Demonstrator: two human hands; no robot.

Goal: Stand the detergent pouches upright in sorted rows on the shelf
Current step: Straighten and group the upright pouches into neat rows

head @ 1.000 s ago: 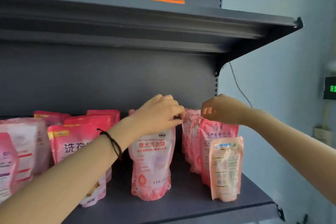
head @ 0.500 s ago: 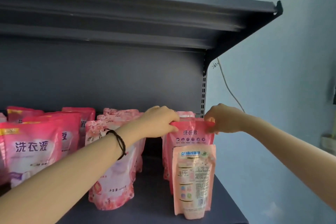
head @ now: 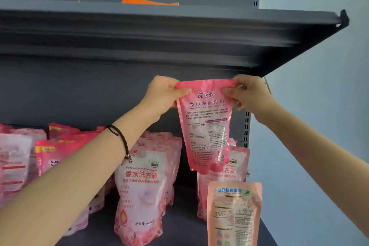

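A pink detergent pouch (head: 205,126) hangs in the air above the right-hand row, its printed back facing me. My left hand (head: 161,94) pinches its top left corner and my right hand (head: 249,94) pinches its top right corner. Below it, pale pink pouches (head: 237,168) stand in a row at the shelf's right end, with a peach pouch (head: 233,213) upright in front of them. A middle row of pale pink perfumed-detergent pouches (head: 141,195) stands upright. More pink pouches (head: 54,154) crowd the left, partly hidden by my left forearm.
The dark grey shelf (head: 183,225) has a bare strip between the middle and right rows. An upper shelf (head: 159,26) overhangs close above the lifted pouch, with an orange item (head: 143,1) on it. A light blue wall (head: 319,106) lies to the right.
Both hands have lifted the pink pouch from the right row, up from behind the peach pouch to just under the upper shelf. The other pouches stay standing.
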